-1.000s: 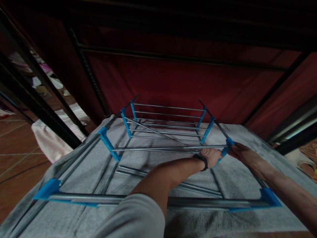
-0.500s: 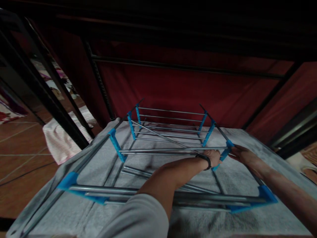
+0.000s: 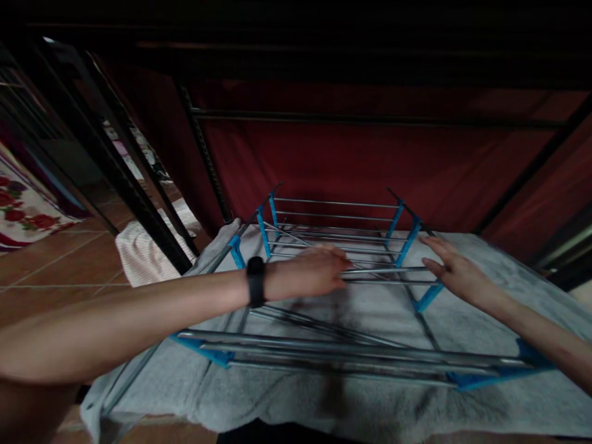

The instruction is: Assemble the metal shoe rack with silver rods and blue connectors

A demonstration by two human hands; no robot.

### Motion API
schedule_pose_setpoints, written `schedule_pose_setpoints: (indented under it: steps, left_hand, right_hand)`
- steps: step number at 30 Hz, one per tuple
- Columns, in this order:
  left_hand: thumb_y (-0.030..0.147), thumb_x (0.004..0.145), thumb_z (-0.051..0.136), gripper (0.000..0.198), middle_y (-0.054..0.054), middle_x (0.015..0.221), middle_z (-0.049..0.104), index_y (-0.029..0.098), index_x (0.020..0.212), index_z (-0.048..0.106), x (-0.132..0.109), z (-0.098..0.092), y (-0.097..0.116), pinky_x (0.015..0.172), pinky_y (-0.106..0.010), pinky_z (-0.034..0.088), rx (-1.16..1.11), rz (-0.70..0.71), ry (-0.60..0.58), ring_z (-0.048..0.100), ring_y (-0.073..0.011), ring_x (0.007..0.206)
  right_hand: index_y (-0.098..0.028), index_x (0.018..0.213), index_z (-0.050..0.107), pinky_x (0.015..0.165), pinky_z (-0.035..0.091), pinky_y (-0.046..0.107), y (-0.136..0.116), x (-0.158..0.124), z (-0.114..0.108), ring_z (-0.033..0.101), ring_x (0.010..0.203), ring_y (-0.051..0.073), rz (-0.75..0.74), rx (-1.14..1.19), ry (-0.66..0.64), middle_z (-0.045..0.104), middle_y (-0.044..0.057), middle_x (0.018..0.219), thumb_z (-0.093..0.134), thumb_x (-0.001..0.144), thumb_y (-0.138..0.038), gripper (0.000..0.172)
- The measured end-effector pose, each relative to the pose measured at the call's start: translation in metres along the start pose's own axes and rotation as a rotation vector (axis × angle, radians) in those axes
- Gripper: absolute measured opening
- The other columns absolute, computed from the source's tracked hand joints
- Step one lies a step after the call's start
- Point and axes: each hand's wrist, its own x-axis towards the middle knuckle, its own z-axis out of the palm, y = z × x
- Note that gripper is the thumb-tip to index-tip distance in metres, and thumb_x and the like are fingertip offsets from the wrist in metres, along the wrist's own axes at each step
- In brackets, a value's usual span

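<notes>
A rack of grey metal tubes (image 3: 365, 351) and blue plastic brackets (image 3: 430, 296) lies on a grey towel-like cloth (image 3: 296, 394). My left hand (image 3: 319, 271), with a black band on its wrist, is over the middle pair of crossbars (image 3: 398, 274). Motion smears its fingers, so whether they grip a bar is unclear. Beside the right end of those bars is my right hand (image 3: 456, 268), thumb and fingers apart at the top of the bracket, which it partly hides. Several loose thin rods (image 3: 319, 324) lie inside the frame, between the middle and near crossbars.
Dark metal posts (image 3: 111, 166) rise at the left, and a red cloth (image 3: 324, 160) hangs behind the rack. A striped cloth (image 3: 143, 250) lies on the tiled floor (image 3: 55, 259). A flowered fabric (image 3: 28, 203) hangs at the far left.
My left hand has moved left, from the right bracket to the middle of the crossbars. My right hand stays near that bracket, its fingers now more spread. The view has shifted.
</notes>
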Motion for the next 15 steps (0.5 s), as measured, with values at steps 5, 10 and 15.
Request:
schedule_pose_setpoints:
  steps: [5,10,15]
  left_hand:
    - [0.033,0.09,0.066,0.04,0.006,0.133,0.068,0.027,0.13,0.065,-0.074,-0.077,-0.093,0.108,-0.033,0.043,-0.045,-0.592,0.332,0.059,-0.0215,0.128]
    - [0.035,0.093,0.062,0.031,0.005,0.108,0.078,0.014,0.116,0.068,-0.146,-0.063,-0.168,0.096,-0.03,0.05,-0.326,-0.966,0.522,0.066,-0.0196,0.108]
    - [0.034,0.093,0.065,0.024,-0.005,0.109,0.077,0.018,0.11,0.072,-0.171,-0.015,-0.179,0.082,-0.025,0.056,-0.904,-1.105,0.597,0.07,-0.0166,0.095]
  right_hand:
    - [-0.021,0.141,0.059,0.123,0.033,0.046,-0.061,0.011,0.062,0.045,0.144,0.028,-0.084,-0.013,-0.275,0.049,0.012,0.154,0.054,0.09,-0.029,0.052]
    - [-0.019,0.142,0.058,0.12,0.035,0.044,-0.114,0.033,0.119,0.048,0.142,0.027,-0.167,0.016,-0.505,0.053,0.013,0.151,0.054,0.089,-0.022,0.054]
    - [-0.022,0.135,0.065,0.112,0.044,0.043,-0.169,0.049,0.178,0.059,0.13,0.03,-0.227,0.132,-0.602,0.065,0.011,0.139,0.058,0.089,-0.018,0.047]
